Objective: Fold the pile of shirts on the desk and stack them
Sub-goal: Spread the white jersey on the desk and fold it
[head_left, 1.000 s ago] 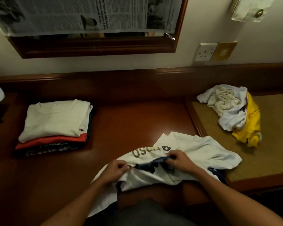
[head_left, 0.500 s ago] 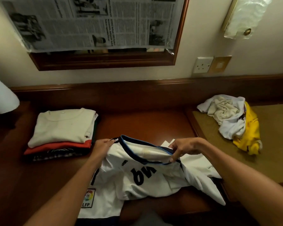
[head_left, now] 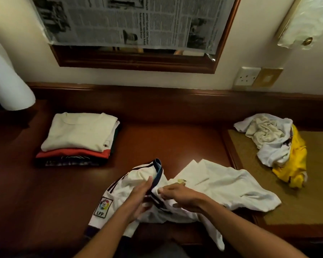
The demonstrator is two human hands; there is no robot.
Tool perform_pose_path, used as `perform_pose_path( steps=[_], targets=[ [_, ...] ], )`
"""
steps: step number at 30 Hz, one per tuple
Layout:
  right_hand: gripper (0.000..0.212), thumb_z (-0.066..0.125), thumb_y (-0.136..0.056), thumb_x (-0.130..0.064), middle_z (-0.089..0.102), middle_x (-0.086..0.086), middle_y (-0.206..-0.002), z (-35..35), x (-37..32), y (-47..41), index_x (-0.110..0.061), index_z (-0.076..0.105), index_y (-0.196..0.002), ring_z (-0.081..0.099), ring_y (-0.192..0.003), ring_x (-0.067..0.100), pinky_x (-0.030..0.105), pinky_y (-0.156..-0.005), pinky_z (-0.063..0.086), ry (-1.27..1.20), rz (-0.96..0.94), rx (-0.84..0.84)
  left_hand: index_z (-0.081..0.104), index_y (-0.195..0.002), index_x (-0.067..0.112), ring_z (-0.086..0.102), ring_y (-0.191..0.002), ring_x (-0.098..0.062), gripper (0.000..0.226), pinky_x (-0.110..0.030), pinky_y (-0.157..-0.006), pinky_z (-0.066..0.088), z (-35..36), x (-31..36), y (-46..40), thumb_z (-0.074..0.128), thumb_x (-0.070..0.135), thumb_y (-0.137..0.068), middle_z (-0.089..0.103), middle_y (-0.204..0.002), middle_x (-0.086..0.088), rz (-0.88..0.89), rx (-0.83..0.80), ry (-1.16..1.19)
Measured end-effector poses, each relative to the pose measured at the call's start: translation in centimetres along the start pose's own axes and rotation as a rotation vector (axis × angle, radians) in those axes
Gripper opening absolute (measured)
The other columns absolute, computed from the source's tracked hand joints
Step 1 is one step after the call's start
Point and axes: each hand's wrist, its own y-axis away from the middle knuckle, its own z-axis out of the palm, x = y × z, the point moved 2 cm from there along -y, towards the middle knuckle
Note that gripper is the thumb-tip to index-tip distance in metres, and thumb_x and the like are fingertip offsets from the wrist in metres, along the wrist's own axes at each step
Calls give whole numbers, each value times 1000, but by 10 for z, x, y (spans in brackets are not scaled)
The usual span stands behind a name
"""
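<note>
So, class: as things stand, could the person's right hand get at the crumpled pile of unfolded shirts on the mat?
Probably yes, though not at once. The right hand is busy gripping the white jersey, as is the left hand. Nothing stands between it and the crumpled pile on that same side, only bare mat.

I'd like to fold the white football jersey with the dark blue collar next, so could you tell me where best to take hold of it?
Probably at the shoulders, either side of the dark blue collar of the white football jersey, coming from the near edge. The collar stands up, and both hands, left hand and right hand, are already there.
</note>
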Motion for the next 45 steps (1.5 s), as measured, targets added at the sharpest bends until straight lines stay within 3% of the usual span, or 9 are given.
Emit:
perform_pose_path(
  steps=[5,8,12,16,19,23,34,39,45],
  targets=[
    [28,54,-86,1,71,11,-91,-25,4,-11,-12,73,-102,63,-78,17,28,-69,51,189,-36,131,61,-118,10,64,-80,-19,53,-26,-61,50,-6,-61,-2,84,17,-71,69,-99,-6,-16,167,-47],
    [24,52,-88,8,69,10,-76,-54,-7,-23,-8,68,-94,63,-66,20,28,-58,51,226,-103,239,61,-107,10,62,-88,-19,48,-27,-72,49,0,-69,7,86,27,-69,67,-100,-4,13,454,-231],
    [28,54,-95,0,66,9,-111,-88,-23,-69,-6,64,-120,64,-93,20,22,-71,53,556,-172,260,53,-103,16,59,-84,-20,47,-27,-67,43,21,-67,29,76,47,-77,60,-96,0,-61,614,-358],
    [58,54,-92,-5,52,7,-138,-88,-42,-123,-29,40,-143,56,-117,25,30,-87,52,1076,-293,142,53,-79,11,52,-44,-18,43,-28,-46,42,54,-88,29,83,40,-72,63,-70,-8,-227,492,36],
    [85,72,-83,-28,26,3,-154,-61,-52,-147,-48,18,-146,34,-133,32,46,-103,43,1555,-536,-43,61,-82,12,55,-46,-17,26,-26,-44,46,73,-91,21,80,30,-80,65,-75,-6,-243,523,199],
    [63,66,-88,-28,18,-1,-160,-46,-50,-147,-39,36,-143,19,-141,32,49,-106,34,1853,-717,-278,66,-106,13,64,-70,-21,18,-36,-63,59,80,-96,7,63,24,-92,68,-92,-8,-186,705,321],
    [35,44,-97,-37,53,6,-126,-172,96,-39,-23,52,-128,51,-109,29,39,-87,45,1370,-189,330,57,-103,32,60,-99,-21,19,-42,-90,53,89,-77,-27,50,17,-95,64,-108,-1,4,642,251],
    [32,45,-97,-27,56,10,-123,-108,174,30,-19,52,-127,57,-107,29,36,-85,48,992,30,626,55,-100,23,55,-82,-18,9,-31,-67,47,92,-81,-31,48,17,-99,60,-100,-6,44,492,32],
    [9,52,-91,-20,61,6,-100,29,204,68,-16,57,-98,59,-90,27,34,-73,45,377,68,707,57,-97,23,60,-100,-27,6,-42,-86,51,25,-113,14,51,23,-100,62,-103,-8,-13,197,-216]
  ],
)
